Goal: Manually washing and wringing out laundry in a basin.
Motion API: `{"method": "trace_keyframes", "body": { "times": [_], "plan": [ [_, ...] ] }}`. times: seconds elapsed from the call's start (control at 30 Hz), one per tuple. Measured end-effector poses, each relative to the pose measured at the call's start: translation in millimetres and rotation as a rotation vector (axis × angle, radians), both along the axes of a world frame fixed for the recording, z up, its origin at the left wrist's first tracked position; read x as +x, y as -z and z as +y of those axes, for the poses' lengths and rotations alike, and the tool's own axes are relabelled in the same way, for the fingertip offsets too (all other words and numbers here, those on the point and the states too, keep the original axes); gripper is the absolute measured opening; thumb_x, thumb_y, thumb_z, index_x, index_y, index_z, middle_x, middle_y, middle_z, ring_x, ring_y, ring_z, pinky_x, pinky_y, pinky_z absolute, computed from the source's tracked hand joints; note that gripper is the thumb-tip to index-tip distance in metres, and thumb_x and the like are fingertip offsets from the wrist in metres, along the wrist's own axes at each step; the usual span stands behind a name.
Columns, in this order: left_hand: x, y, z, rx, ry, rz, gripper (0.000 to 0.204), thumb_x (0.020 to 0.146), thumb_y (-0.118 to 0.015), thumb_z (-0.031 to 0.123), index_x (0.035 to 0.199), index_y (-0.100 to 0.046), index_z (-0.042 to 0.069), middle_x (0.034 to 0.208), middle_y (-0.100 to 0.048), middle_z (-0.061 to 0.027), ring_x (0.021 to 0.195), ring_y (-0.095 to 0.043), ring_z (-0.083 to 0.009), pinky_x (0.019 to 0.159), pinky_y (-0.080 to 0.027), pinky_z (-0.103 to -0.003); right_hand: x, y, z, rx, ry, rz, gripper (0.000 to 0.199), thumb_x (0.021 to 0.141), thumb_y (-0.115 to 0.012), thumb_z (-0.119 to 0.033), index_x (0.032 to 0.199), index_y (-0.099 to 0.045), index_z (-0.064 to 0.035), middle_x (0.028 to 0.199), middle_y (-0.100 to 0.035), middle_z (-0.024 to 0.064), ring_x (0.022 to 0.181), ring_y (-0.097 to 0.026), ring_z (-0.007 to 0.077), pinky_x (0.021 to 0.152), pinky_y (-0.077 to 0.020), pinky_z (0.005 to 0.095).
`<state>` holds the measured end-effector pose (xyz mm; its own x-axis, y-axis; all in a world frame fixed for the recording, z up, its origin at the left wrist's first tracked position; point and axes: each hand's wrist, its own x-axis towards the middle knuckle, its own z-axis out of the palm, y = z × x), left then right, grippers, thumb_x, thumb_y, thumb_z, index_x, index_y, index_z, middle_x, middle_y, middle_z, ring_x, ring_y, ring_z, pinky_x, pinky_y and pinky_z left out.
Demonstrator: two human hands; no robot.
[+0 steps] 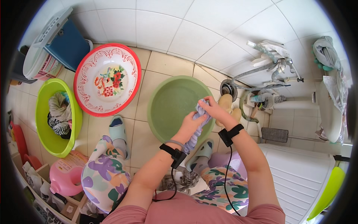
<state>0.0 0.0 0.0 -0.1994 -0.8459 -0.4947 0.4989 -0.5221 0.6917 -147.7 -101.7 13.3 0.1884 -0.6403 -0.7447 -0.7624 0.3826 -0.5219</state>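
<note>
A twisted lavender-blue cloth (194,139) is stretched between my hands over the right part of a round green basin (164,112). My left hand (190,125) is closed around the middle of the cloth. Farther up, my right hand (215,109) grips the cloth near its far end, with the fingers wrapped round it. The lower part of the cloth hangs in a thick rope past my left wrist. Greenish water seems to fill the basin, though its depth is hard to make out.
Left of the basin lies a red-rimmed white enamel basin (86,84) with flowers. A lime-green tub (40,125) holds clothes. Nearby sits a pink jug (64,175). Pipes and a hose (244,106) run along the right wall, and a white ridged panel (294,175) stands at right.
</note>
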Motion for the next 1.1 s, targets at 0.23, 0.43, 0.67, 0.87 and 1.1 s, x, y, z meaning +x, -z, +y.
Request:
{"method": "trace_keyframes", "body": {
  "times": [0.23,0.43,0.67,0.87,1.1],
  "plan": [
    [23.5,-3.7,-14.4,0.264,0.128,0.517,0.038,0.087,-0.060,0.040,0.102,-0.057,0.005,0.081,-0.062,-0.0079,0.061,-0.058,-0.0153,0.054,-0.049,-0.029,-2.8,-41.3,14.8,-0.189,-0.087,-0.541,0.072,0.084,-0.067,-0.032,0.143,-0.031,-0.0140,0.123,-0.051,0.0048,0.109,-0.049,0.0155,0.089,-0.0432,0.0304],
    [11.1,0.7,-6.6,0.333,0.146,0.747,0.040,0.087,-0.058,0.044,0.102,-0.057,0.007,0.081,-0.061,-0.0082,0.062,-0.058,-0.0157,0.057,-0.051,-0.031,7.7,-41.8,16.7,-0.065,0.075,-0.491,0.035,0.085,-0.066,-0.027,0.114,-0.057,-0.0086,0.107,-0.059,0.0015,0.096,-0.054,0.0113,0.083,-0.0448,0.0275],
    [3.5,3.3,-3.1,0.117,0.149,0.399,0.047,0.082,-0.064,0.016,0.123,-0.044,0.006,0.084,-0.060,-0.0080,0.065,-0.057,-0.0154,0.060,-0.050,-0.030,15.3,-26.3,16.3,-0.117,0.006,-0.188,0.036,0.087,-0.058,-0.037,0.094,-0.063,-0.0023,0.082,-0.065,0.0061,0.077,-0.060,0.0154,0.069,-0.0471,0.0305],
    [-18.1,24.4,5.8,-0.307,0.024,-0.432,0.077,0.079,-0.062,0.008,0.144,-0.020,0.005,0.113,-0.057,-0.0136,0.099,-0.058,-0.0171,0.080,-0.047,-0.027,19.9,-15.2,13.0,-0.192,-0.164,0.087,0.048,0.082,-0.055,-0.042,0.084,-0.063,0.0052,0.075,-0.064,0.0213,0.069,-0.062,0.0267,0.066,-0.0481,0.0350],
    [-9.4,24.9,-10.9,-0.227,-0.187,-0.126,0.060,0.083,-0.058,0.010,0.138,-0.035,0.006,0.113,-0.057,-0.0115,0.095,-0.059,-0.0166,0.078,-0.048,-0.026,9.3,-20.5,10.7,-0.067,0.157,-0.210,0.066,0.084,-0.059,-0.047,0.128,-0.041,-0.0024,0.109,-0.057,0.0144,0.089,-0.058,0.0219,0.068,-0.0486,0.0333]
  ]
}}
